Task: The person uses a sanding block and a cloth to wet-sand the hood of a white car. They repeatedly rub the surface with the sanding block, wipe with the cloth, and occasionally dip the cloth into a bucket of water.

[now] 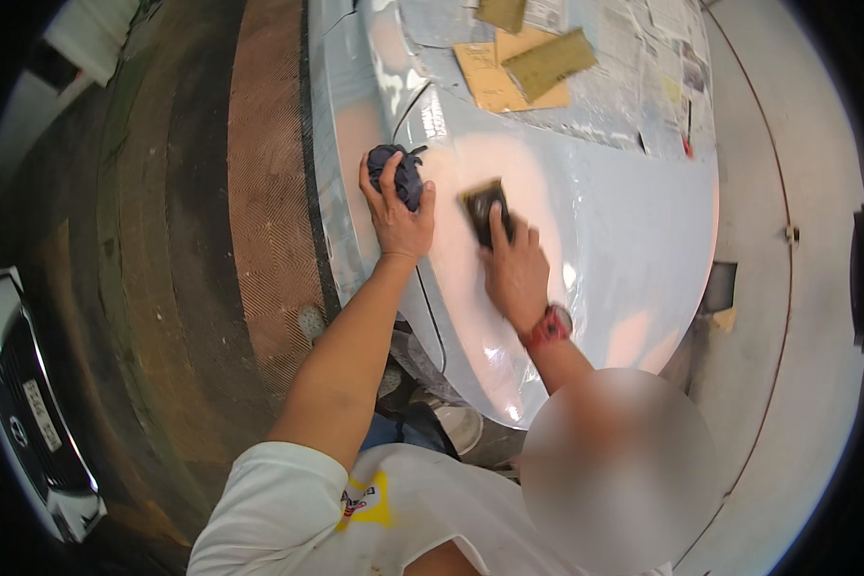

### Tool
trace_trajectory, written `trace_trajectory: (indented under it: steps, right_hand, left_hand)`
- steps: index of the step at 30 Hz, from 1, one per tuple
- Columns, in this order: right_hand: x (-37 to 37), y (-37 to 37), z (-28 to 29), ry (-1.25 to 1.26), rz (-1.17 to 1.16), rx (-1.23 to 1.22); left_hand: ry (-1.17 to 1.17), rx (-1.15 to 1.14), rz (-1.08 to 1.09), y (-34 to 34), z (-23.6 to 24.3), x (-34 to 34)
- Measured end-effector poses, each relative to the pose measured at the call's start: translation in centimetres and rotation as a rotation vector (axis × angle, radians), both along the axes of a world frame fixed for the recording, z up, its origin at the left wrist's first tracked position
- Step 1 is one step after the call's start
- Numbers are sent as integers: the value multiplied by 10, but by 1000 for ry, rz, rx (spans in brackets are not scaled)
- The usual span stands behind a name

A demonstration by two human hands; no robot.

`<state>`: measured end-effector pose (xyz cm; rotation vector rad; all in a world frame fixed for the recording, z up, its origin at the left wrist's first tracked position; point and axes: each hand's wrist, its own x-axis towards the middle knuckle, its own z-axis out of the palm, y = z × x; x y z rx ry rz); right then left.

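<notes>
My left hand (400, 227) is closed round a bunched dark blue cloth (396, 175), pressed against the edge of a car body panel (634, 226). The panel is pale grey-blue with pinkish-beige patches and a wet-looking shine. To the right of the cloth, my right hand (520, 274) holds a dark sandpaper pad (484, 211) flat on a beige patch, the index finger stretched along its top. The pad's edge looks slightly blurred. A red watch (551, 328) is on my right wrist.
Newspaper (655, 72) covers the panel's far part, bearing brown sandpaper sheets (550, 65) and a tan sheet (482, 79). A white bucket (459, 429) stands below the panel's near edge. Another car (43, 408) is at the left. A thin hose (776, 163) runs along the right.
</notes>
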<state>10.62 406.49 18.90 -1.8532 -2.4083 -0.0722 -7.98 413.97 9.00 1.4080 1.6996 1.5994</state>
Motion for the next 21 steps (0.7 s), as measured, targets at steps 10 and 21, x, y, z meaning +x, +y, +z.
trace_trajectory:
  steps: [10,21]
  right_hand:
    - [-10,23,0,16,57,30]
    - [-43,98,20,-34,-23,27]
  left_hand:
    - [54,26,57,-3,-2,-9]
    - [57,10,57,-4,-1,-7]
